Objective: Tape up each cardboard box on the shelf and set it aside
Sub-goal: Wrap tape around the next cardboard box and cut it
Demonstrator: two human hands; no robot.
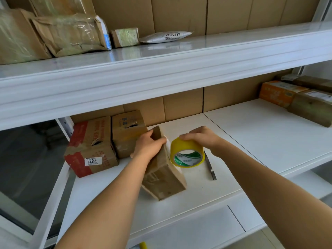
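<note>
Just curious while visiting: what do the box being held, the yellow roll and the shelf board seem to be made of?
Box: brown corrugated cardboard, matte, creased, partly under glossy clear tape. Yellow roll: translucent plastic packing tape, shiny, on a printed core, likely card. Shelf board: smooth white, probably painted metal or laminate; hard to tell.

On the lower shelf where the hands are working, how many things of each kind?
Brown cardboard boxes: 7 (one held by the left hand)
Yellow tape roll, under the right hand: 1
Grey utility knife: 1
Total: 9
</note>
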